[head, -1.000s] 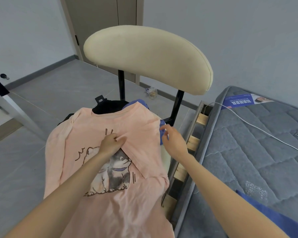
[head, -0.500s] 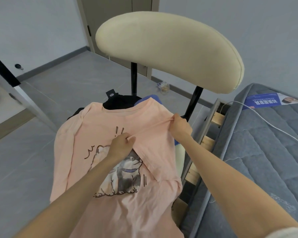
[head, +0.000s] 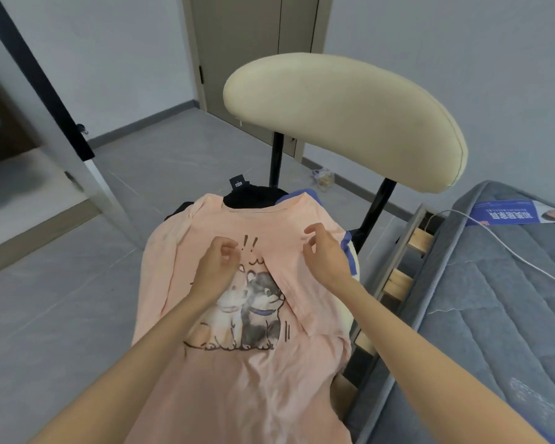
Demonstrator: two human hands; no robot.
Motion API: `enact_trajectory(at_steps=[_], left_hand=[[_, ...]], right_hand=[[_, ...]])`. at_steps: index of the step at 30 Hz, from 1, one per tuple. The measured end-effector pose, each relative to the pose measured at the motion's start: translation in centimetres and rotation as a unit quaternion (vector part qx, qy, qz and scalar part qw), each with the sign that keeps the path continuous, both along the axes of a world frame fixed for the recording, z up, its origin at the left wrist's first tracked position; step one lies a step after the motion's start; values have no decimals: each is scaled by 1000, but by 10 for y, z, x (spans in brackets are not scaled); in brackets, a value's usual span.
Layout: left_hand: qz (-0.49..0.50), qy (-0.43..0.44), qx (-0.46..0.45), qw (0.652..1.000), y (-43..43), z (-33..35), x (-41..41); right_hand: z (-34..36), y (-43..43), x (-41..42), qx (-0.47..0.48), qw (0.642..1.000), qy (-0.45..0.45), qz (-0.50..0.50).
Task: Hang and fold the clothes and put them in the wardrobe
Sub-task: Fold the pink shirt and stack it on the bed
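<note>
The pink T-shirt [head: 237,379] lies front-up on the chair seat in front of me. It is soft, thin jersey, rumpled into shallow creases toward the hem. Its long axis runs 12 to 6, with the round collar at 12 o'clock and the hem spilling off the seat toward me at 6. A cartoon dog print [head: 247,302] sits on the chest, one pale pup and one grey. The sleeve at 3 o'clock is folded inward, and its straight edge cuts diagonally across the print.

My left hand [head: 220,264] hovers over the chest with its fingers curled in toward the thumb; I can't tell whether it pinches any cloth. My right hand [head: 326,254] is over the shoulder at about 2 o'clock, its fingers loosely hooked and spread, gripping nothing.

A black garment [head: 253,195] with a woven tag peeks out under the collar, and a blue hem [head: 346,251] shows at 3. The chair's padded cream backrest [head: 343,120] curves like a bean on black metal posts at 12. The quilted grey mattress [head: 494,315] lies at 3 o'clock, crossed by a white cable [head: 510,251].
</note>
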State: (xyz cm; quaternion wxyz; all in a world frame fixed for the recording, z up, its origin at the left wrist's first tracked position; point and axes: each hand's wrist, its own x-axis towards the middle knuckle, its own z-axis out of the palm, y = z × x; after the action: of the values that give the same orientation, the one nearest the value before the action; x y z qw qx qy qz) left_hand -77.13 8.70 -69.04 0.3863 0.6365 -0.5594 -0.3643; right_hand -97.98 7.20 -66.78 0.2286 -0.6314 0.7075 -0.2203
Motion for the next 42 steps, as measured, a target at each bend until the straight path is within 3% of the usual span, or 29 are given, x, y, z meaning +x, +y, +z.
enact_trajectory(at_steps=[4,8,15,20,23,30,35,38,40,42], left_hand=[[78,19,-18,997,20,0,52],[170,-35,17,985,41,-14,99],[126,-36,197,972,63,-45,128],[154,-169,139,964,66,-48,141],[187,-192,98,958,64,-35,155],[245,-9,28,969,54,28,181],[232,136,48,962,47,73,171],[136,158,103,973,47,85,150],[26,202,177,963,52,81,133],[-72,190,199,959,58,68,121]], right_hand=[[2,21,50,-42,992,42,109],[-9,35,102,-47,978,77,186],[-28,39,143,45,963,125,233],[-32,33,140,61,960,120,247],[-29,31,141,67,960,115,246],[-8,28,151,36,985,-20,167],[9,23,149,25,982,-129,137],[15,19,142,33,973,-219,70],[16,17,133,40,971,-233,31],[15,16,123,56,972,-229,5]])
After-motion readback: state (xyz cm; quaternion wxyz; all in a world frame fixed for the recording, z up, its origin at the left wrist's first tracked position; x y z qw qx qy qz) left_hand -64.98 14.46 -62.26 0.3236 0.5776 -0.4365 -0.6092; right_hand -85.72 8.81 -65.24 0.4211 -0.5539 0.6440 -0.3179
